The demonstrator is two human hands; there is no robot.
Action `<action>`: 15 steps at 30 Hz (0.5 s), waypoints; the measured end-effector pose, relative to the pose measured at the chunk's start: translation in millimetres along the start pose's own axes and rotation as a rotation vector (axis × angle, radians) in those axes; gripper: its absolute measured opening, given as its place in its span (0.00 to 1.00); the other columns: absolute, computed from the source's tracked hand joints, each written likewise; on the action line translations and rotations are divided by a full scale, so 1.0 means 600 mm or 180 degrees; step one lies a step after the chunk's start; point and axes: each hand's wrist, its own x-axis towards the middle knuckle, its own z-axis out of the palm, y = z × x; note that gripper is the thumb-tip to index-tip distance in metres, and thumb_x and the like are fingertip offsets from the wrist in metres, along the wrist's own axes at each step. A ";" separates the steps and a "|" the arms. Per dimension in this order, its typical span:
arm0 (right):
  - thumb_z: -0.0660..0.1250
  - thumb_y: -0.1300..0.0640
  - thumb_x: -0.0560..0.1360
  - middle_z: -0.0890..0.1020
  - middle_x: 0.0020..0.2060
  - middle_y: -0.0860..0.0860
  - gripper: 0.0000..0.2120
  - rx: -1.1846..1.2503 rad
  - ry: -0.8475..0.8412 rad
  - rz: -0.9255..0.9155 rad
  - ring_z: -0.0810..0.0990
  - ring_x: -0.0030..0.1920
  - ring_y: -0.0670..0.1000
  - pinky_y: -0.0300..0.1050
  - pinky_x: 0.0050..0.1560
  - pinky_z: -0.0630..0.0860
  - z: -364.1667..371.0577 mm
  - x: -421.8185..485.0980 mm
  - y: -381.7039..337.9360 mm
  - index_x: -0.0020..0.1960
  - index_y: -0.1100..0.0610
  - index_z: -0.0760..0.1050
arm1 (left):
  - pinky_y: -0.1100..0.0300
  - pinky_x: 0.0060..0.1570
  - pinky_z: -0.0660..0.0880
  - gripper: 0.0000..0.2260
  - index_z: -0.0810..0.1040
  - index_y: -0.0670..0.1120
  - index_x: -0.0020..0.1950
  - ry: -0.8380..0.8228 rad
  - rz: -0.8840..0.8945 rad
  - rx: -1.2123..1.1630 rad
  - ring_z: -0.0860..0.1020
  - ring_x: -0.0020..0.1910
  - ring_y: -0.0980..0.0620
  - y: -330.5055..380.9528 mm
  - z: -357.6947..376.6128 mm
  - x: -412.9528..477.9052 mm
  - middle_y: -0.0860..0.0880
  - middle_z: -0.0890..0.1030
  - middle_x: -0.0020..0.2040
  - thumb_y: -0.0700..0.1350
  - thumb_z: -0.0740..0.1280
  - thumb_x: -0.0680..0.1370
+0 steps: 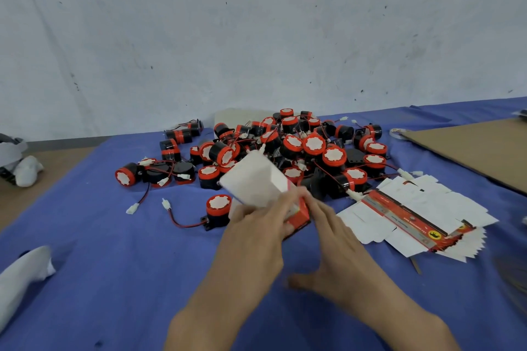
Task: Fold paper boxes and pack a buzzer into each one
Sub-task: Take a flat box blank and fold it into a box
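I hold a flat paper box (pixel 258 179), white inside and red outside, tilted above the blue cloth. My left hand (pixel 256 232) grips its near end with curled fingers. My right hand (pixel 332 239) touches the box's red edge with straight fingers, thumb spread toward me. Behind the box lies a heap of black buzzers with red caps (pixel 299 145), their red-black wires and white plugs tangled. One single buzzer (pixel 217 209) stands just left of my left hand. A fanned stack of flat unfolded boxes (pixel 419 214) lies to the right.
The blue cloth (pixel 114 279) covers the table. A brown cardboard sheet (pixel 479 148) lies at the far right beside a tape roll (pixel 397 132). White cloth bundles sit at the left edge (pixel 27 169) and near left (pixel 20 282). A grey wall rises behind.
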 end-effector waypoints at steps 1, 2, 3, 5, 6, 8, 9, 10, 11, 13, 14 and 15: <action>0.71 0.33 0.65 0.53 0.75 0.34 0.55 -0.0036 -0.0261 0.0191 0.55 0.71 0.35 0.32 0.69 0.56 0.000 0.004 0.008 0.79 0.43 0.40 | 0.68 0.53 0.72 0.36 0.61 0.62 0.73 -0.0087 0.0294 0.0644 0.78 0.56 0.56 -0.003 0.004 -0.001 0.58 0.81 0.57 0.35 0.69 0.72; 0.70 0.31 0.62 0.57 0.71 0.32 0.56 0.0104 -0.0257 0.0267 0.59 0.69 0.37 0.35 0.70 0.58 0.000 0.007 0.017 0.79 0.41 0.42 | 0.63 0.59 0.69 0.39 0.58 0.59 0.76 -0.0464 0.0302 0.0976 0.77 0.59 0.51 -0.003 0.012 -0.005 0.55 0.81 0.60 0.36 0.68 0.71; 0.70 0.28 0.57 0.60 0.68 0.30 0.58 0.0329 -0.0091 0.0244 0.61 0.68 0.38 0.37 0.70 0.61 -0.001 0.007 0.026 0.79 0.39 0.44 | 0.59 0.65 0.64 0.40 0.54 0.59 0.79 -0.0814 0.0261 0.1174 0.75 0.63 0.49 -0.002 0.022 -0.013 0.54 0.79 0.64 0.36 0.67 0.72; 0.70 0.23 0.54 0.63 0.66 0.24 0.57 0.0751 0.0155 0.0250 0.64 0.68 0.36 0.39 0.69 0.64 -0.006 0.001 0.037 0.76 0.31 0.45 | 0.57 0.69 0.58 0.42 0.49 0.59 0.80 -0.1172 0.0278 0.1278 0.72 0.66 0.47 -0.002 0.040 -0.032 0.53 0.78 0.65 0.34 0.63 0.72; 0.68 0.22 0.54 0.66 0.63 0.20 0.52 0.0913 0.0172 0.0263 0.66 0.66 0.35 0.36 0.66 0.66 -0.007 -0.005 0.041 0.72 0.26 0.46 | 0.57 0.69 0.57 0.43 0.46 0.59 0.79 -0.1254 0.0270 0.1306 0.71 0.65 0.48 0.001 0.043 -0.037 0.53 0.78 0.64 0.34 0.61 0.71; 0.69 0.25 0.58 0.71 0.57 0.20 0.41 0.1086 0.0163 0.0262 0.70 0.62 0.35 0.36 0.62 0.68 -0.010 -0.005 0.037 0.65 0.19 0.50 | 0.61 0.70 0.55 0.43 0.43 0.60 0.79 -0.1178 0.0266 0.1104 0.69 0.65 0.49 0.006 0.043 -0.041 0.53 0.79 0.63 0.35 0.59 0.71; 0.71 0.28 0.60 0.74 0.57 0.22 0.37 0.1094 0.0160 0.0232 0.71 0.62 0.35 0.38 0.63 0.69 -0.011 -0.002 0.035 0.64 0.18 0.55 | 0.62 0.70 0.58 0.43 0.47 0.60 0.80 -0.1063 0.0295 0.0958 0.69 0.65 0.51 0.010 0.036 -0.038 0.54 0.79 0.63 0.36 0.59 0.71; 0.72 0.31 0.62 0.76 0.58 0.26 0.34 0.1080 0.0139 0.0213 0.72 0.63 0.36 0.40 0.63 0.71 -0.011 -0.001 0.035 0.64 0.20 0.60 | 0.62 0.69 0.63 0.40 0.55 0.58 0.80 -0.0886 0.0432 0.0820 0.70 0.65 0.52 0.013 0.030 -0.035 0.54 0.79 0.63 0.36 0.60 0.70; 0.72 0.32 0.63 0.77 0.58 0.30 0.31 0.1057 0.0140 0.0186 0.73 0.62 0.37 0.43 0.64 0.72 -0.011 0.000 0.035 0.63 0.23 0.65 | 0.61 0.66 0.68 0.35 0.64 0.56 0.77 -0.0560 0.0610 0.0589 0.73 0.64 0.53 0.014 0.025 -0.036 0.55 0.79 0.63 0.37 0.61 0.70; 0.74 0.34 0.66 0.76 0.56 0.29 0.27 0.0960 0.0172 0.0233 0.73 0.60 0.36 0.40 0.60 0.72 -0.017 -0.003 0.037 0.59 0.21 0.65 | 0.61 0.59 0.70 0.25 0.72 0.56 0.69 0.0271 0.0637 0.0143 0.75 0.59 0.55 0.005 0.013 -0.038 0.59 0.78 0.60 0.39 0.59 0.74; 0.75 0.36 0.68 0.73 0.55 0.24 0.28 0.0875 0.0185 0.0225 0.71 0.60 0.33 0.34 0.56 0.70 -0.022 -0.006 0.038 0.56 0.16 0.61 | 0.61 0.57 0.71 0.22 0.73 0.57 0.66 0.0639 0.0346 0.0059 0.75 0.57 0.55 -0.008 0.004 -0.036 0.61 0.78 0.59 0.40 0.58 0.76; 0.74 0.37 0.69 0.70 0.53 0.19 0.30 0.0788 0.0182 0.0200 0.68 0.59 0.29 0.31 0.53 0.68 -0.025 -0.010 0.039 0.54 0.13 0.57 | 0.58 0.55 0.73 0.20 0.73 0.58 0.65 0.0917 -0.0149 0.0025 0.76 0.56 0.54 -0.026 -0.004 -0.033 0.61 0.78 0.58 0.40 0.57 0.77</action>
